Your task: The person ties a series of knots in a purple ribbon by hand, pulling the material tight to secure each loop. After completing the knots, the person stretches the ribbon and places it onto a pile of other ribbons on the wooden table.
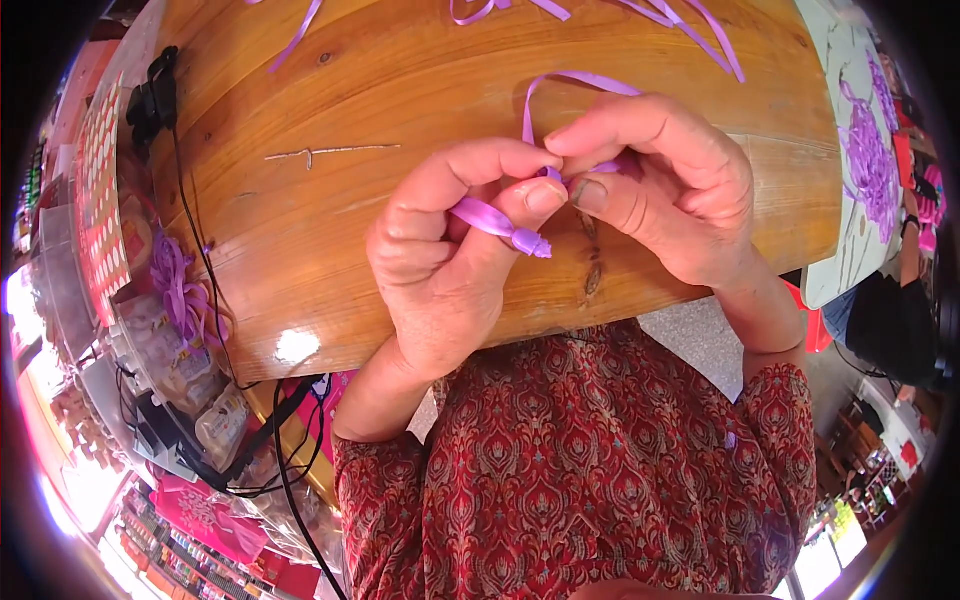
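Note:
Both my hands meet above the near part of the wooden table, pinching one narrow purple ribbon. My left hand is closed, thumb and forefinger pressed on a small folded loop of it. Below that thumb hangs a knotted, bunched ribbon end. My right hand is closed too, its thumb and forefinger tips at the same loop, close to the left fingertips. From there the ribbon's long tail arcs up behind the right fingers. A thin twisted wire tool with a small hook lies on the table, left of my hands.
Loose purple ribbons lie along the table's far edge. More purple ribbon heaps rest on a white surface at the right. At the left are a black plug with a cable, a ribbon bundle and plastic bags. Another person is at far right.

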The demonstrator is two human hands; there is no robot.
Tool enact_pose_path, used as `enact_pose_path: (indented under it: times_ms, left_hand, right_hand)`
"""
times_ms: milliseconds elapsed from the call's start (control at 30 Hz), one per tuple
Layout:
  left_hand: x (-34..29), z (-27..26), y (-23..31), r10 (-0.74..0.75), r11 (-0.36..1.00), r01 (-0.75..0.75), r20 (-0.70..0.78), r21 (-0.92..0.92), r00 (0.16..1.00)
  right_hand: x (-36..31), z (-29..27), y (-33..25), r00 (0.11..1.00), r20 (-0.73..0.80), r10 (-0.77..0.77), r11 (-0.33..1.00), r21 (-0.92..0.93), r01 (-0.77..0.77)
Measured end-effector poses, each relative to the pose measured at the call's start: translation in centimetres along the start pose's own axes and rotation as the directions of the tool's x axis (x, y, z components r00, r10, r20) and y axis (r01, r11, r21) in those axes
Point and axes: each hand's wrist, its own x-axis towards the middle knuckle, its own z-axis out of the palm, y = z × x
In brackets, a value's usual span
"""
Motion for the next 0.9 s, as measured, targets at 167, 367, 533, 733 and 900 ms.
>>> enact_pose_path:
  times_ms: [167,367,533,733,900]
  left_hand:
    - [0.1,-0.3,0.5,-0.148,0.987,0.148,0.000,0.069,0.989]
    - [0.0,-0.1,1.3,-0.203,0.979,0.203,-0.024,0.012,0.979]
    - [-0.1,-0.9,0.8,-0.192,0.979,0.195,0.042,-0.061,0.980]
    - [-0.1,-0.3,0.8,-0.258,0.966,0.256,-0.048,-0.043,0.965]
    - [0.0,-0.4,0.3,-0.285,0.958,0.285,0.000,0.024,0.959]
  right_hand:
    - [0.0,0.0,-0.2,0.999,-0.051,0.018,1.000,-0.015,-0.019]
    - [-0.1,-0.4,-0.1,0.991,-0.125,0.054,0.997,0.059,-0.047]
    - [0.0,-0.1,-0.3,0.992,-0.119,0.029,1.000,0.015,-0.028]
    - [0.3,0.1,-0.7,0.973,0.076,-0.217,0.882,-0.413,0.229]
    - [0.4,0.7,-0.1,0.941,0.105,-0.322,0.808,-0.488,0.330]
